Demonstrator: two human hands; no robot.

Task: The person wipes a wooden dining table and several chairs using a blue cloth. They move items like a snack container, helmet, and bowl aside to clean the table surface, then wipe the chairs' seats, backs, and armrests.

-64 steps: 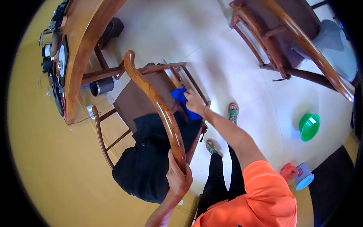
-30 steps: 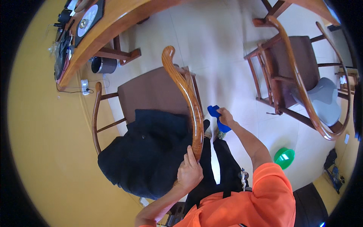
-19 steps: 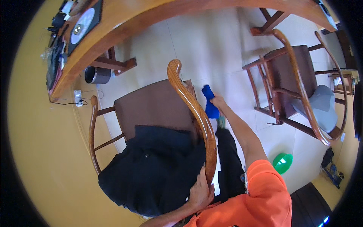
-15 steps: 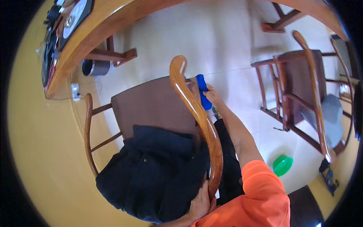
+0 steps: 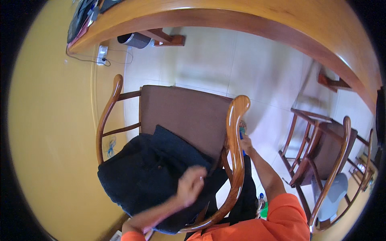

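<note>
A wooden armchair (image 5: 237, 160) with a brown seat (image 5: 185, 116) stands before me, a black garment (image 5: 136, 176) draped over its back and part of the seat. My left hand (image 5: 191, 186) hovers over the garment, fingers curled and slightly blurred; nothing shows in it. Past the right armrest, my right hand (image 5: 247, 144) is closed on a blue cloth (image 5: 243, 152) at the chair's side. Only a sliver of the cloth shows beside the fingers. A bare foot (image 5: 242, 125) is just beyond that hand.
A curved wooden table (image 5: 241, 16) spans the far side. To the right is another wooden chair (image 5: 321, 148) with a grey cap (image 5: 331, 193) on it. A green basin (image 5: 264, 209) is partly hidden by my sleeve. A dark bin (image 5: 136, 40) and wall socket (image 5: 102, 55) are at far left.
My left hand has left the near end of the armrest and risen over the garment. My right hand, with the blue cloth, has moved lower beside the chair. The view has shifted.
</note>
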